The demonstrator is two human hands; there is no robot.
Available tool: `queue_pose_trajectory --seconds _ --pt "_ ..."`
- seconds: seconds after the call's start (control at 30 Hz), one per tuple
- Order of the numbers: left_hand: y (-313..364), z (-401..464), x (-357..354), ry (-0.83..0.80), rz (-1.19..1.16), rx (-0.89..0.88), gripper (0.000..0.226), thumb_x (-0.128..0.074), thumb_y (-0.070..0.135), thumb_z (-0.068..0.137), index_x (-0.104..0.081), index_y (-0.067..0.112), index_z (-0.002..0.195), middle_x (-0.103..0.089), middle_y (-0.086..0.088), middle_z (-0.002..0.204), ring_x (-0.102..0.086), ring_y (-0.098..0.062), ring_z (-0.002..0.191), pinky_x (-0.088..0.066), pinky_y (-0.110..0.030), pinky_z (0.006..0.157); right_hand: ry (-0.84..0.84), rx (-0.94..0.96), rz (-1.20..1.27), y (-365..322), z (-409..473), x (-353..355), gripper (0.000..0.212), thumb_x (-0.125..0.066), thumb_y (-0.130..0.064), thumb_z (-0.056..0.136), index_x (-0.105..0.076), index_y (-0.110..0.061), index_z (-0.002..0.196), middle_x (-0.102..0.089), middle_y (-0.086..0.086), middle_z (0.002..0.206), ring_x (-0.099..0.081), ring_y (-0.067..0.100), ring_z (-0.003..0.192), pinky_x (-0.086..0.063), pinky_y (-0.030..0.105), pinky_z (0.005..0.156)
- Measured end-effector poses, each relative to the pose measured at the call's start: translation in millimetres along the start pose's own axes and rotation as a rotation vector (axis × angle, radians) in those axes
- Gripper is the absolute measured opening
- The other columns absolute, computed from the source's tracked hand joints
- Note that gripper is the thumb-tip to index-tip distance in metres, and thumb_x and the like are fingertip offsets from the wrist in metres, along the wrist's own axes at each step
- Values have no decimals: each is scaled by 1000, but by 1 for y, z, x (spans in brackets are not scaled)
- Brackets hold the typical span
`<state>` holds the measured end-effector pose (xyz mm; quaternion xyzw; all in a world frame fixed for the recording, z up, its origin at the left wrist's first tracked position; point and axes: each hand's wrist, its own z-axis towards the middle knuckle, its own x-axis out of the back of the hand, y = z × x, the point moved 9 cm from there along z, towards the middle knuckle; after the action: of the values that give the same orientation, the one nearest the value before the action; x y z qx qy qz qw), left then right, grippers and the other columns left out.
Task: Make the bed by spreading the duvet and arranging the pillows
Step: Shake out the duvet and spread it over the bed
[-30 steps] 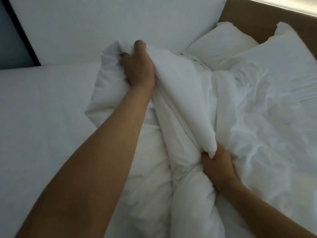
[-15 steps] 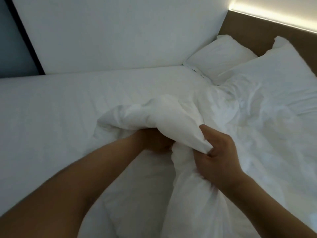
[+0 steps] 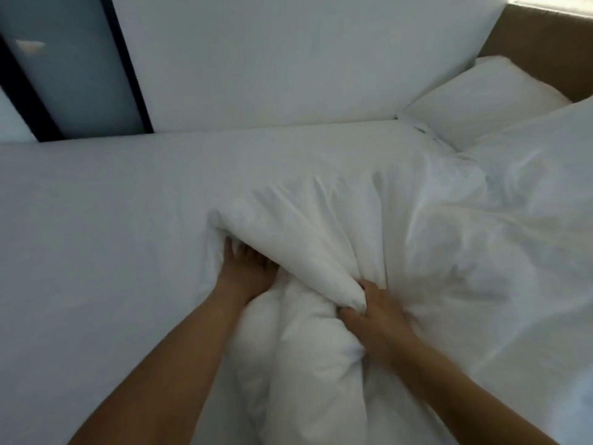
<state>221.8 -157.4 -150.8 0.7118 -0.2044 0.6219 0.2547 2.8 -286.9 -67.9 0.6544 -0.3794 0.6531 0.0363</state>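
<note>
A white duvet [image 3: 433, 239] lies bunched and creased over the right half of the bed, with a thick roll running down toward me. My left hand [image 3: 245, 271] is pushed under a raised fold of the duvet, fingers partly hidden in the cloth. My right hand [image 3: 375, 313] is closed on a pointed corner of the same fold. Two white pillows sit at the head of the bed: the far pillow [image 3: 481, 97] against the wall and the near pillow [image 3: 552, 136] partly overlapped by the duvet.
The bare white sheet of the mattress [image 3: 96, 236] stretches across the left half. A white wall [image 3: 288, 59] borders the far side. A brown headboard [image 3: 542, 36] stands at the upper right. A dark-framed panel [image 3: 67, 65] is at the upper left.
My left hand came down from high up near the wall to mattress level, bringing the duvet fold with it. The fold now lies lower and flatter. My right hand stayed gripping the corner.
</note>
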Motion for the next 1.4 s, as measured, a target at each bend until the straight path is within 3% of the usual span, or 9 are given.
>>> queue_pose_trajectory --seconds 0.2,0.27,0.37,0.57,0.73,1.0,1.2,1.3,1.4 --pt "-72 6 78 142 -110 275 85 -24 76 86 17 38 150 24 9 158 25 -25 145 24 -73 94 30 190 678 -61 -20 -17 107 -70 -70 55 -18 -44 145 -29 -18 146 -33 0 134 -30 25 113" --pt "-128 1 98 324 -764 616 87 -32 76 84 15 43 149 21 6 161 14 -32 148 10 -74 104 7 325 636 -79 -35 -32 115 -74 -67 58 -10 -39 150 -15 -25 153 -19 -7 141 -22 19 115" --pt "-128 8 76 11 -1591 668 84 -34 80 81 -21 38 152 -28 0 157 -34 -34 136 -24 -62 108 -94 286 467 -67 -35 -75 127 -71 -73 55 10 -40 149 6 -31 154 -2 -6 145 -8 22 120" --pt "-57 14 55 26 -1004 520 80 -66 45 80 -37 7 144 -54 -15 137 -56 -30 119 -47 -33 98 -148 349 -167 -64 -12 -115 117 -25 -69 50 37 -21 136 33 -13 149 30 7 140 24 33 113" --pt "-154 14 98 460 -1060 740 49 -53 18 88 -51 1 134 -58 -18 133 -56 -33 121 -46 -31 97 -74 548 -224 -64 -11 -125 105 -41 -61 70 1 -15 155 5 6 161 13 13 146 16 33 116" --pt "-95 -30 -1 169 -1521 744 69 -53 74 74 -42 22 118 -53 -4 129 -55 -23 105 -47 -40 94 -76 510 -180 -47 5 -146 101 -33 -71 79 11 -20 154 -8 13 162 1 19 148 6 40 118" --pt "-49 -86 -7 -527 -1123 707 59 -63 62 75 -57 19 114 -62 -8 114 -58 -32 103 -46 -49 84 -366 354 -281 -67 -58 -117 103 -29 -67 77 10 -11 154 10 7 162 9 23 149 4 42 121" --pt "-40 -107 1 -633 -1108 696 35 -63 38 81 -63 17 108 -62 -14 111 -57 -40 103 -45 -70 81 -282 440 -118 -96 -130 -72 96 -56 -58 81 1 -30 153 -15 4 150 -25 28 134 -27 41 112" --pt "-21 -127 15 -542 -1186 683 20 -54 21 83 -64 10 96 -67 -15 97 -61 -36 93 -46 -68 80 -481 631 -400 -87 -183 -87 99 -56 -79 70 -7 -46 149 -5 6 157 -10 32 141 -15 59 112"
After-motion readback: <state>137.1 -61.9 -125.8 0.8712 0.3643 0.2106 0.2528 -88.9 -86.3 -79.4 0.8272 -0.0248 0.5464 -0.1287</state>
